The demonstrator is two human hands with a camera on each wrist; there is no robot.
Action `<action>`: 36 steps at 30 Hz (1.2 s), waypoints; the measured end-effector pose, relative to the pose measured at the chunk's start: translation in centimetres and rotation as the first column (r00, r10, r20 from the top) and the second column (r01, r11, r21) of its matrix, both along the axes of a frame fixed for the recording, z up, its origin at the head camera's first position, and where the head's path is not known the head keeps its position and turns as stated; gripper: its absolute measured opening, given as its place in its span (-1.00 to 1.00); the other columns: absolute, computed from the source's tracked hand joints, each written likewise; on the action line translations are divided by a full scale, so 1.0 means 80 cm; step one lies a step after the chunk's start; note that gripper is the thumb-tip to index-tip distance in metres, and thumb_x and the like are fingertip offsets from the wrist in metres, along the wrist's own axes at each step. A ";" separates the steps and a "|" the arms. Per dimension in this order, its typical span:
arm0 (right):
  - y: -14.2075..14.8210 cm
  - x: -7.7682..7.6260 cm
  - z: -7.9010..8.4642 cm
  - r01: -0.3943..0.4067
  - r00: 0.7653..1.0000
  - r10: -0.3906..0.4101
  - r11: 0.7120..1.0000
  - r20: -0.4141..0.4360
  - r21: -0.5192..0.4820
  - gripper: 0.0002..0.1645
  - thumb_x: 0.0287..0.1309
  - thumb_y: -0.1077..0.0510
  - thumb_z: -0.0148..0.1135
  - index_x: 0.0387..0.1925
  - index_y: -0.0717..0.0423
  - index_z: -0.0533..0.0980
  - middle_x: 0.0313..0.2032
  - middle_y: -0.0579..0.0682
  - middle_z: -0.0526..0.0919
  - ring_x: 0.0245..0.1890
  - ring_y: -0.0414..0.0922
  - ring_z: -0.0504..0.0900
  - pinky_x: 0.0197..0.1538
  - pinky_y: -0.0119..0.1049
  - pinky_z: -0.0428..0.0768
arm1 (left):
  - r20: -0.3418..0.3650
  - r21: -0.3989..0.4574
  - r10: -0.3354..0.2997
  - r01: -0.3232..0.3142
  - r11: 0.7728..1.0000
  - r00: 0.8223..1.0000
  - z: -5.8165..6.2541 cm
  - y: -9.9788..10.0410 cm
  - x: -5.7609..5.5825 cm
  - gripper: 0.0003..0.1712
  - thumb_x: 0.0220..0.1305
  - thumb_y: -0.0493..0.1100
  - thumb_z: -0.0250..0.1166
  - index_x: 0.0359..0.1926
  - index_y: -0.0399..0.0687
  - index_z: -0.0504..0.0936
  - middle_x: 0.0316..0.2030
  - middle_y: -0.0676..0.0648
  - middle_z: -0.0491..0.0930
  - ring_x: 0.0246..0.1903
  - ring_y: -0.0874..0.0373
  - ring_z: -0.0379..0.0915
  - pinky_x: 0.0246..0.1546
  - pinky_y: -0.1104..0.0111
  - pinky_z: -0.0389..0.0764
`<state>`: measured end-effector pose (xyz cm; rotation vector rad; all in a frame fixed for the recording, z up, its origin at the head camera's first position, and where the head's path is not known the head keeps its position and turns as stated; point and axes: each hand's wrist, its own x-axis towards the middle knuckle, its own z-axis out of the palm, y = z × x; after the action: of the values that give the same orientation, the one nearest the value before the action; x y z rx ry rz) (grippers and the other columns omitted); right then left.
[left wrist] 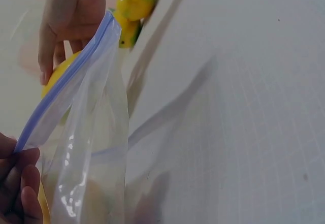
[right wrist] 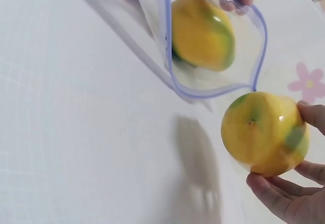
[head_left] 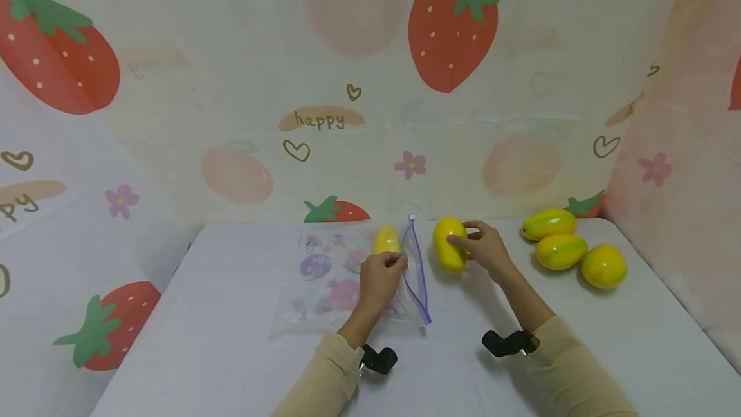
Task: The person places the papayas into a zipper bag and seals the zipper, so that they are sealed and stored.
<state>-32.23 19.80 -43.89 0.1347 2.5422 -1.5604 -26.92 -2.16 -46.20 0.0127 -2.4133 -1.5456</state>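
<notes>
A clear zip bag (head_left: 341,295) with printed pink and purple pictures lies on the table, its purple zip edge facing right. My left hand (head_left: 379,282) pinches the upper layer at the mouth, and the right wrist view shows the zip edge (right wrist: 175,79) spread apart. Inside the bag sits one yellow-green mango (right wrist: 203,33). Just right of the mouth, my right hand (head_left: 489,253) grips a second mango (head_left: 449,244) between thumb and fingers. That mango is held above the table, outside the bag. In the left wrist view, the bag's plastic partly covers it.
Three more mangoes lie together at the table's back right: one behind (head_left: 548,224), one in the middle (head_left: 561,251) and one in front (head_left: 604,266). A strawberry-printed curtain (head_left: 370,82) stands behind the white table (head_left: 202,314) and along both sides.
</notes>
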 end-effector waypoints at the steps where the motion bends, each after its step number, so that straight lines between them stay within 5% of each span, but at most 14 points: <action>1: -0.002 0.000 0.000 0.001 1.000 -0.001 1.000 0.001 -0.003 -0.15 0.19 -0.14 0.29 0.37 0.18 0.24 0.25 0.32 0.40 0.13 0.14 0.49 0.02 -0.21 0.62 | -0.001 -0.003 0.000 0.000 1.000 1.000 0.001 0.000 0.000 -0.84 0.16 -0.19 0.34 -0.39 -0.20 0.78 -0.49 -0.10 0.73 -0.48 0.21 0.52 -0.39 0.42 0.52; 36: -0.051 0.004 -0.008 -0.046 0.996 0.045 0.999 -0.081 -0.017 -0.20 0.12 -0.10 0.37 0.29 0.18 0.33 0.14 0.34 0.51 -0.04 0.12 0.60 -0.05 -0.15 0.67 | 0.001 -0.004 -0.021 0.021 1.000 1.000 0.007 -0.001 -0.002 -0.80 0.22 -0.15 0.31 -0.33 -0.20 0.77 -0.44 -0.09 0.74 -0.45 0.21 0.57 -0.37 0.44 0.58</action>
<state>-31.95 15.72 -44.49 0.0115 2.5710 -1.6043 -27.12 -2.24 -45.66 -0.0130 -2.4252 -1.5497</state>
